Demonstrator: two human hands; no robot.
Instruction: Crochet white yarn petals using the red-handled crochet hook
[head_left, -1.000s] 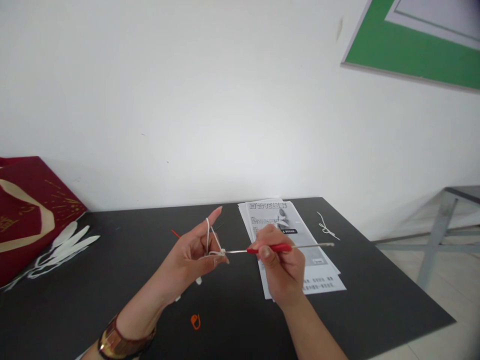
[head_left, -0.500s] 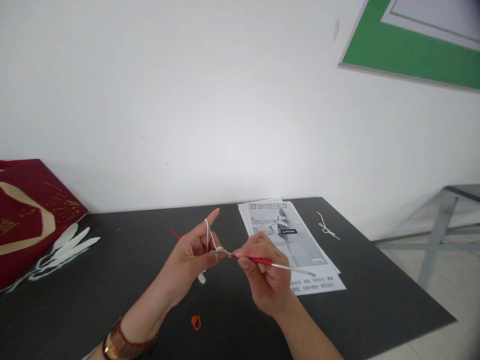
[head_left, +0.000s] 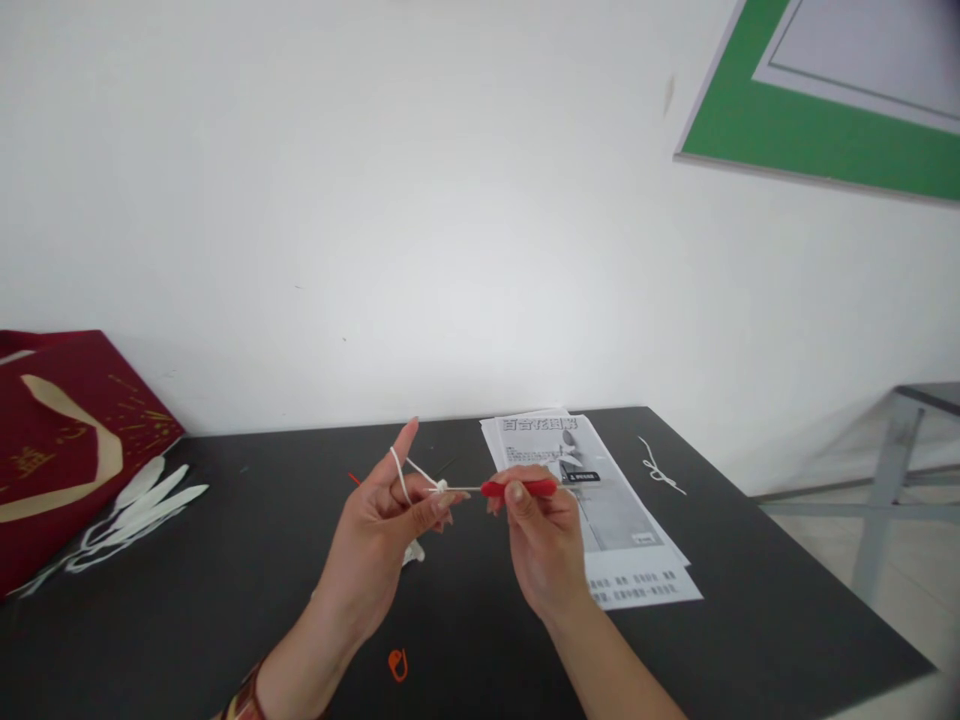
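My left hand (head_left: 379, 540) pinches a small piece of white crochet work (head_left: 440, 488) between thumb and fingers. White yarn (head_left: 397, 470) loops round its raised index finger and runs down to the stitches. In my right hand (head_left: 547, 540) is a crochet hook (head_left: 517, 489) with a red grip, held almost level. Its metal shaft reaches left into the white stitches at my left fingertips. Below the left hand a white piece (head_left: 413, 552) shows, partly hidden by the fingers. An orange stitch marker (head_left: 398, 665) lies on the dark table nearer to me.
Printed sheets (head_left: 637, 570) lie on the table (head_left: 472, 640) behind my right hand. A knotted white strand (head_left: 658, 470) is at the right. White crocheted petals (head_left: 150, 505) lie at the left beside a dark red bag (head_left: 60, 450). A stool (head_left: 892, 480) stands beyond the table's right edge.
My right hand has turned the crochet hook from a slant to nearly level, and more of its metal shaft shows. The hands are slightly farther apart. The view has shifted a little.
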